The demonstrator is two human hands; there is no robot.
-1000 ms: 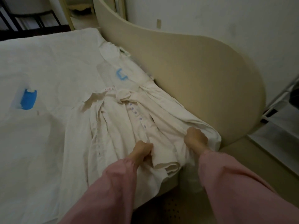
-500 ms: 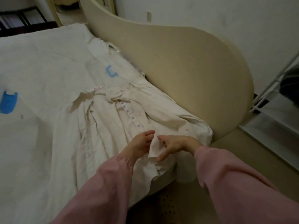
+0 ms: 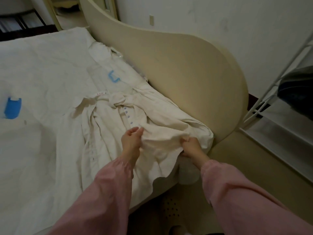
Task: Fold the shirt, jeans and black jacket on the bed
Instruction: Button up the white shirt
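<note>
From the head camera, a cream shirt (image 3: pixel 108 133) lies crumpled on the white bed (image 3: pixel 42 65), near its corner and right beside the tan headboard (image 3: pixel 186 73). The left hand (image 3: pixel 131 141) pinches a fold of the shirt near the buttons. The right hand (image 3: pixel 191 146) has its fingers curled tight on the shirt's edge. A dark thing (image 3: pixel 298 92) sits on the rack (image 3: pixel 264 106); it may be cloth.

Dim, flat light; soft focus; edges bowed.
</note>
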